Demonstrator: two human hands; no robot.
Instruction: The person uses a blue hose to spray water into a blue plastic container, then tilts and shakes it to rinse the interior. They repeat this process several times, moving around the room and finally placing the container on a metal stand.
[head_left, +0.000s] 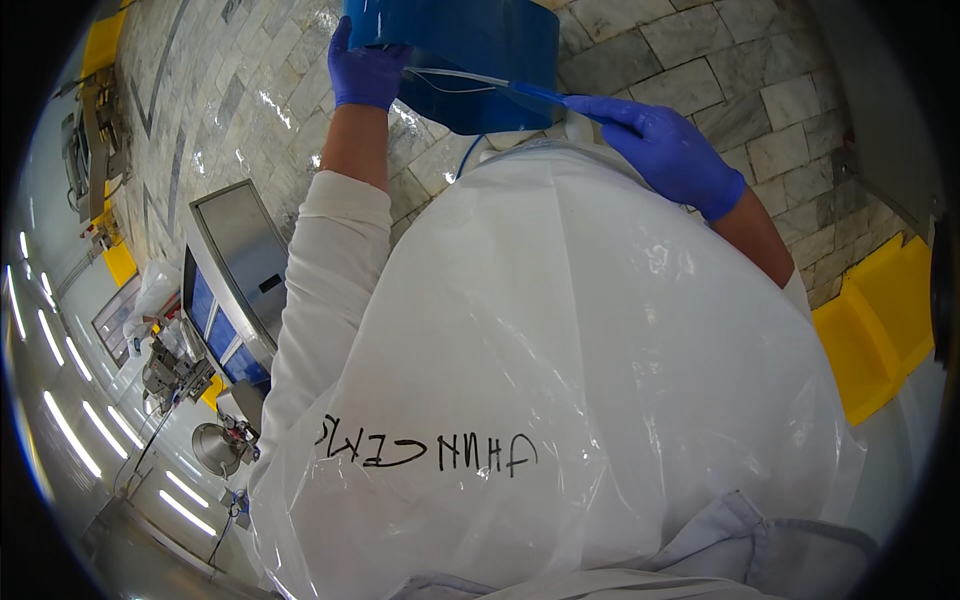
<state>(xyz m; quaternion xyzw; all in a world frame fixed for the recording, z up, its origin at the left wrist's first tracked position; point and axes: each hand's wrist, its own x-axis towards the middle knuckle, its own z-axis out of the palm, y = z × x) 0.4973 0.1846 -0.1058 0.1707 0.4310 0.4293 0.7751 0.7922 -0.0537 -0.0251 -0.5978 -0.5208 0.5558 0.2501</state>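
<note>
A curled blue plastic sheet or belt (480, 34) fills the top middle of the head view, glossy and bent round on itself. My left hand (367, 73), in a purple-blue glove, grips its left edge, the fingertips partly hidden behind it. My right hand (664, 154), gloved alike, is closed round the blue handle of a long slim tool (536, 92), its forefinger stretched along the handle. The tool's pale, thin front part reaches left across the opening of the curl, towards my left hand. What its tip touches cannot be made out.
Below me lies a wet, stone-tiled floor (682, 45). A white plastic apron (480, 322) with handwriting covers my front. To the left stand a steel cabinet (244, 247) and machinery (169, 367). A yellow guard or step (874, 330) is at right. A thin blue cord (468, 157) hangs below the sheet.
</note>
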